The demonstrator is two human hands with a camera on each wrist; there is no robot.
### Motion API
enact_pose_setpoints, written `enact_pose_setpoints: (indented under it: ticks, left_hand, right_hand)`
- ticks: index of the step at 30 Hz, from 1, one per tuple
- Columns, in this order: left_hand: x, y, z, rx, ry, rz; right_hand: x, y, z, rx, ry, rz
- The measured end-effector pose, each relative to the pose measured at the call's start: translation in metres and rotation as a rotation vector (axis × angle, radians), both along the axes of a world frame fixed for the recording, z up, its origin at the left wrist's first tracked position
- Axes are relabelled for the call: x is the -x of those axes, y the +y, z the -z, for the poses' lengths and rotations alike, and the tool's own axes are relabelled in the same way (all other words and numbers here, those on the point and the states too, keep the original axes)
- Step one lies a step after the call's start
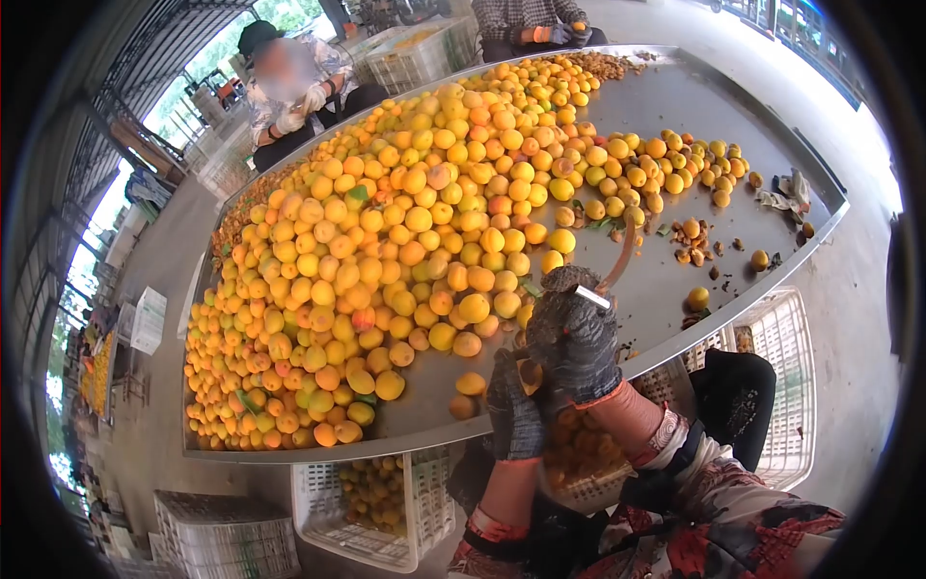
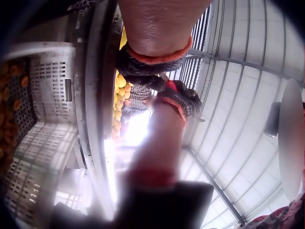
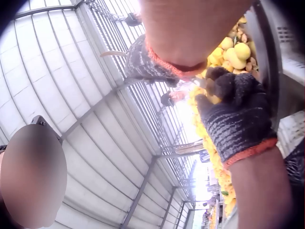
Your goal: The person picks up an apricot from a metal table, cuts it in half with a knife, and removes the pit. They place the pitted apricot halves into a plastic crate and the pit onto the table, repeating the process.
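In the head view, my left hand [image 1: 516,410], in a dark grey glove, grips an orange-yellow fruit [image 1: 530,375] close below my right hand [image 1: 579,343]. My gloved right hand is curled round a tool with a pale end [image 1: 592,296]; a curved brown strip [image 1: 625,253] rises beside it. The right wrist view shows the left hand [image 3: 240,114] with its fingers bent round the fruit [image 3: 212,98], and the right hand [image 3: 145,62] beside it. In the left wrist view, glove and arm hide most of the contact. A large heap of fruit [image 1: 386,232] lies beyond the hands.
The heap covers much of a metal table [image 1: 704,106] with a raised rim. Fruit pieces [image 1: 691,241] and a crumpled cloth [image 1: 791,193] lie to the right. Crates stand below, one holding fruit [image 1: 376,492], another cut pieces [image 1: 579,449]. Two people sit across the table.
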State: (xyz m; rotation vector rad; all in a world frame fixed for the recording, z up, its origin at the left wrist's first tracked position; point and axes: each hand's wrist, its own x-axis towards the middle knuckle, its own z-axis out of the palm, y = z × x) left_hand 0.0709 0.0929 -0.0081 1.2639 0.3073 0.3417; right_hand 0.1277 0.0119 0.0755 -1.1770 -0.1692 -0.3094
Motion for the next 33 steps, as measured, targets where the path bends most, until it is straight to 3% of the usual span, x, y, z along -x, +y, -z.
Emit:
enact_pose_setpoints:
  ticks: [1, 3, 4, 6, 10, 12, 13, 14, 15, 16, 17, 18, 19, 20, 21, 22, 24, 25, 27, 28, 30, 31, 32, 33]
  left_hand:
    - [0.0, 0.002, -0.016, -0.002, 0.0, -0.001]
    - [0.002, 0.006, -0.049, -0.16, 0.141, 0.261]
    - [-0.001, 0.009, -0.033, -0.157, 0.14, 0.261]
    - [-0.009, 0.02, 0.017, -0.565, 0.032, 0.268]
    - [-0.013, 0.017, 0.018, -0.494, 0.049, 0.222]
    - [-0.012, 0.015, 0.007, -0.474, 0.174, 0.174]
    - [-0.008, 0.013, -0.01, -0.476, 0.169, 0.172]
    - [-0.005, 0.008, -0.038, -0.049, 0.161, 0.133]
    - [-0.003, 0.006, -0.058, 0.376, 0.149, 0.093]
    - [-0.003, 0.004, -0.069, 0.372, 0.145, 0.095]
    - [-0.004, 0.001, -0.077, 0.467, 0.248, 0.008]
    - [-0.005, -0.002, -0.08, 0.561, 0.353, -0.076]
    - [-0.006, 0.0, -0.069, 0.558, 0.351, -0.065]
    - [-0.008, 0.006, -0.048, 0.718, 0.251, 0.076]
    - [-0.009, 0.007, -0.052, 0.878, 0.147, 0.216]
    - [-0.007, 0.005, -0.057, 0.88, 0.145, 0.219]
    - [0.003, 0.004, -0.074, 0.636, 0.23, 0.213]
    - [0.002, 0.002, -0.075, 0.63, 0.227, 0.222]
    - [0.001, -0.003, -0.072, 0.538, 0.3, 0.005]
    - [0.004, -0.001, -0.066, 0.539, 0.302, 0.005]
    - [0.011, 0.007, -0.053, -0.077, 0.048, 0.263]
    - [0.018, 0.004, -0.073, -0.406, -0.063, 0.328]
    - [0.02, 0.003, -0.07, -0.407, -0.066, 0.328]
    - [0.024, 0.002, -0.064, -0.528, -0.193, 0.463]
  right_hand:
    - [-0.002, 0.0, -0.001, -0.002, 0.0, -0.001]
    - [-0.01, -0.003, -0.006, -0.076, 0.09, -0.12]
    - [-0.011, -0.004, -0.01, -0.072, 0.09, -0.12]
    - [-0.01, -0.002, -0.017, -0.757, 0.352, -0.445]
    - [-0.015, 0.003, -0.022, -0.865, 0.347, -0.492]
    - [-0.018, -0.001, -0.027, -0.646, 0.161, -0.419]
    - [-0.019, -0.015, -0.029, -0.012, 0.02, -0.222]
    - [-0.02, -0.025, -0.027, -0.014, 0.013, -0.225]
    - [-0.019, -0.032, -0.024, 0.53, -0.319, -0.192]
    - [-0.018, -0.038, -0.02, 1.073, -0.649, -0.138]
    - [-0.007, -0.04, -0.011, 1.072, -0.762, -0.27]
    - [0.003, -0.038, -0.015, 1.076, -0.762, -0.262]
    - [0.014, -0.035, -0.025, 1.041, -0.598, -0.36]
    - [0.021, -0.033, -0.03, 1.0, -0.436, -0.454]
    - [0.026, -0.034, -0.028, 1.005, -0.439, -0.448]
    - [0.031, -0.035, -0.026, 1.014, -0.388, -0.432]
    - [0.04, -0.039, -0.024, 1.017, -0.327, -0.409]
    - [0.041, -0.041, -0.025, 1.017, -0.309, -0.412]
    - [0.04, -0.049, -0.024, 1.019, -0.289, -0.413]
    - [0.037, -0.057, -0.02, 0.942, -0.241, -0.405]
    - [0.026, -0.075, -0.012, 0.788, -0.152, -0.392]
    - [0.019, -0.082, -0.01, 0.711, -0.11, -0.383]
    - [0.013, -0.085, -0.011, 0.634, -0.069, -0.371]
    - [0.005, -0.087, -0.016, 0.636, -0.072, -0.369]
